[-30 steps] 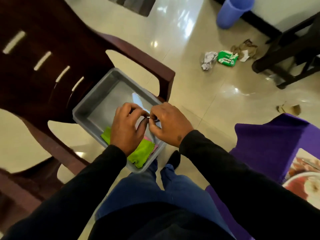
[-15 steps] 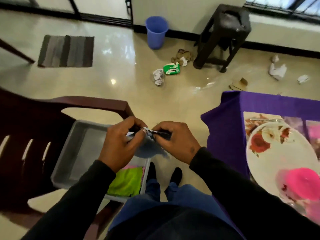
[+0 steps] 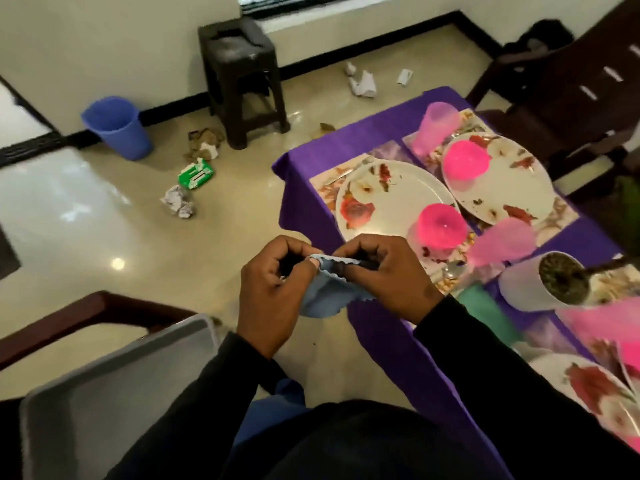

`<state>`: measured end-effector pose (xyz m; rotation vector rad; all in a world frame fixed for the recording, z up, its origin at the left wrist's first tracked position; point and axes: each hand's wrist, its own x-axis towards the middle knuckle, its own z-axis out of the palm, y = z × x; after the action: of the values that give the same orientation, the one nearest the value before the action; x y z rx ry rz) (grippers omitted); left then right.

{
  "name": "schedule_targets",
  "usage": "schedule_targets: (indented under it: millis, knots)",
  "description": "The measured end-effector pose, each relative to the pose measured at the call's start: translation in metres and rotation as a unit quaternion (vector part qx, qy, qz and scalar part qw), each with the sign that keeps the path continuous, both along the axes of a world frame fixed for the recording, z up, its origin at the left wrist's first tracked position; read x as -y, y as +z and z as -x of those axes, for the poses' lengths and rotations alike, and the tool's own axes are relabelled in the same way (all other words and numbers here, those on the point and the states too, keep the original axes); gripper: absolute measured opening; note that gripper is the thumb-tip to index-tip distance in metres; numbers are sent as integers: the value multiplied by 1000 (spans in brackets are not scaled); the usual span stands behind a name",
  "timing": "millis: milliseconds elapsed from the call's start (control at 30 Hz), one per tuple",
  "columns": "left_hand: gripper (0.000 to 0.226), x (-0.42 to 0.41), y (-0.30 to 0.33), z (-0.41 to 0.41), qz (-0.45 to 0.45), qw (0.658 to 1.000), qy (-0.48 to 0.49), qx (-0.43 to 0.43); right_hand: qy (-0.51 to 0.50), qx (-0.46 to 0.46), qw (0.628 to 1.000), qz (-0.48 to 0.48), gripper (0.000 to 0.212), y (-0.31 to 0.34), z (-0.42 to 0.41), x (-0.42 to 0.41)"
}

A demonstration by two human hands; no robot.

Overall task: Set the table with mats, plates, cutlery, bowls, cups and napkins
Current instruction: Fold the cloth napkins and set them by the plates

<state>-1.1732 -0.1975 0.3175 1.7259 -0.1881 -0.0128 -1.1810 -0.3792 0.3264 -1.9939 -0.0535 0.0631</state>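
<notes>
Both hands pinching blue napkin (image 3: 323, 294), lower plate (image 3: 602, 393) cut off

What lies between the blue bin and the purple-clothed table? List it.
Head view: bare glossy floor strewn with litter, namely a green packet, crumpled white paper and brown scraps. A dark stool stands behind that stretch, between blue bin and table.

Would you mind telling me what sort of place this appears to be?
Probably a home dining room: a table under a purple cloth set with floral plates, dark plastic chairs beside it, and a blue bin on the tiled floor.
</notes>
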Motion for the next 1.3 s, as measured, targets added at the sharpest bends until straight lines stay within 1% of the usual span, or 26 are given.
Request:
schedule_targets:
  millis: [167, 267, 367, 433, 467, 567, 633, 733, 800, 867, 933, 1000, 1033, 1067, 1100, 1133, 1200, 1233, 1267, 1300]
  knots:
    - [10, 79, 16, 29, -39, 996, -71, 30, -115, 30, 992, -31, 8, 19, 66, 92]
    - [8, 122, 29, 59, -54, 990, -113, 57, -187, 51, 979, -58, 13, 27, 115, 142]
    - [6, 164, 33, 93, -77, 983, -149, 75, -240, 72, 964, -87, 14, 35, 165, 185]
    - [22, 190, 35, 115, -92, 977, -175, 80, -259, 87, 958, -90, 14, 41, 193, 205]
    - [25, 202, 37, 125, -92, 973, -192, 84, -260, 98, 956, -91, 15, 44, 203, 212]
    - [26, 241, 48, 156, -82, 959, -253, 96, -245, 123, 958, -81, 14, 55, 227, 229]
    - [30, 263, 55, 170, -101, 941, -299, 122, -252, 132, 957, -61, 14, 60, 241, 239]
    - [30, 287, 68, 176, -125, 923, -324, 165, -292, 160, 941, -59, 15, 64, 261, 251]
    - [20, 302, 78, 179, -111, 914, -349, 177, -347, 181, 920, -32, 16, 66, 277, 259]
    - [14, 317, 86, 183, -97, 894, -391, 199, -419, 186, 889, 0, 22, 66, 295, 263]
    - [13, 330, 93, 189, -69, 884, -421, 192, -498, 172, 849, 42, 37, 64, 315, 262]
    - [12, 342, 97, 196, -26, 884, -437, 162, -560, 122, 818, 51, 55, 59, 338, 260]
    - [11, 348, 98, 201, -12, 884, -440, 158, -577, 77, 813, 30, 60, 55, 350, 259]
    - [12, 353, 97, 206, -4, 883, -442, 158, -586, 26, 810, -17, 62, 53, 360, 258]
    - [12, 359, 94, 213, 5, 881, -448, 148, -594, -19, 801, -79, 61, 49, 369, 256]
    - [12, 363, 91, 219, 12, 881, -455, 132, -601, -47, 782, -155, 55, 44, 376, 254]
    - [10, 372, 80, 234, 21, 879, -465, 99, -632, -55, 710, -306, 37, 35, 389, 248]
    - [10, 375, 75, 241, 20, 880, -465, 92, -642, -46, 676, -359, 32, 32, 394, 245]
    - [10, 378, 72, 249, 21, 882, -462, 90, -648, -32, 656, -386, 33, 31, 401, 243]
    - [9, 380, 71, 255, 25, 884, -458, 87, -649, -18, 651, -394, 37, 31, 407, 242]
